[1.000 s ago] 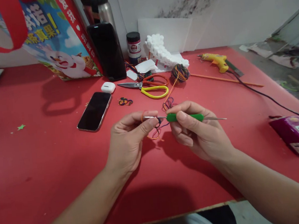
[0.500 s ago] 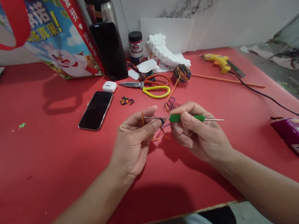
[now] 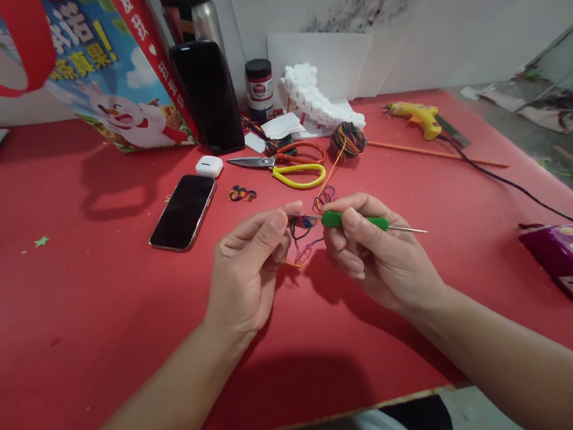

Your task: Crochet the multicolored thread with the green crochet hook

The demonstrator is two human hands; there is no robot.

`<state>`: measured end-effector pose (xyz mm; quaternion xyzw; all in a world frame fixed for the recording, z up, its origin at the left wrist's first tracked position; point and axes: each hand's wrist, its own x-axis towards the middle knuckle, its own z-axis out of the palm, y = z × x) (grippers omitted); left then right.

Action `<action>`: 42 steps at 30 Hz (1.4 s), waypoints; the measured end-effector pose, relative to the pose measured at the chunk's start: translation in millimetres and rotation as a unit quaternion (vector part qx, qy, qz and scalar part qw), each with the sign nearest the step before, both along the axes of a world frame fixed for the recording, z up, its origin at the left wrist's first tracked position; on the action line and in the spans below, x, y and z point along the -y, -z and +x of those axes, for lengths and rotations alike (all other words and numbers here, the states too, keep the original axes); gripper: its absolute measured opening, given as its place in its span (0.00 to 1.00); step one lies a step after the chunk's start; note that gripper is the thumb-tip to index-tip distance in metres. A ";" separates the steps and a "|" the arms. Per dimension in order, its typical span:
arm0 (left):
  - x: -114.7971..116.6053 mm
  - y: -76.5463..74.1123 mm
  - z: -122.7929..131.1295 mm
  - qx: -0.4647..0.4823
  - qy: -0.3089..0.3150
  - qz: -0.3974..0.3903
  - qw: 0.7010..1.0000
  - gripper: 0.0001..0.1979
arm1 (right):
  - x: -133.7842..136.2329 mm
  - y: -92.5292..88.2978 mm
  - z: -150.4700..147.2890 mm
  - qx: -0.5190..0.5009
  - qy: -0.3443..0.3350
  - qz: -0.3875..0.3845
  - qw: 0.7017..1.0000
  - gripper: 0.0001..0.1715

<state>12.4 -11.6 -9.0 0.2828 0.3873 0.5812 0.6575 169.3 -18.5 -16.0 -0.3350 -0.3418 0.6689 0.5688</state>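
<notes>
My right hand (image 3: 376,240) is closed around the green handle of a crochet hook (image 3: 378,222), whose thin metal shaft points left and whose other end sticks out to the right. On the shaft, between my hands, sits a small dark multicoloured bit of crocheted yarn (image 3: 306,222). My left hand (image 3: 251,265) pinches thumb against fingers at the hook's tip, which the thumb partly hides; yarn runs from there. Loose yarn strands (image 3: 300,259) hang below and lead toward the yarn ball (image 3: 347,140) behind.
Beyond my hands lie scissors (image 3: 299,176), a small crocheted piece (image 3: 242,193), a phone (image 3: 184,212) and a white earphone case (image 3: 209,166). A yellow glue gun (image 3: 416,118) and a purple power box (image 3: 569,264) are at right. A bag (image 3: 127,115) and a jar (image 3: 260,90) stand behind.
My left thumb has moved up and left off the crocheted bit to the hook's tip, so the bit now shows on the shaft. The orange loop over the left index finger is out of sight.
</notes>
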 end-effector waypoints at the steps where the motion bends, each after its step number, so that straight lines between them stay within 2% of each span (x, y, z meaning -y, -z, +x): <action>1: -0.6 0.2 -0.7 -0.003 0.002 0.001 1.000 0.12 | 0.1 0.2 0.0 0.007 0.000 0.003 1.000 0.12; 11: -4.8 2.3 -1.4 -0.041 -0.018 0.010 0.999 0.11 | 1.4 4.4 -0.2 0.031 -0.012 0.040 0.999 0.09; 16: -4.7 0.0 -0.3 0.037 0.019 -0.037 0.998 0.15 | 1.3 4.5 -0.4 0.015 -0.011 0.044 0.999 0.13; 22: -0.3 1.1 2.3 0.083 0.013 -0.068 0.994 0.16 | 3.3 7.7 -2.8 -0.009 -0.001 0.045 0.999 0.09; 31: 0.9 -1.2 4.6 0.053 -0.025 -0.066 0.996 0.14 | 2.6 5.6 -9.6 0.002 0.007 0.017 1.000 0.14; 38: -0.5 0.3 4.9 0.044 -0.027 -0.090 0.995 0.13 | 1.2 8.1 -7.9 0.002 0.005 0.024 1.000 0.12; 42: -0.4 -1.0 3.4 0.034 -0.006 -0.070 0.997 0.14 | 1.8 8.5 -7.7 0.003 -0.002 0.040 0.999 0.09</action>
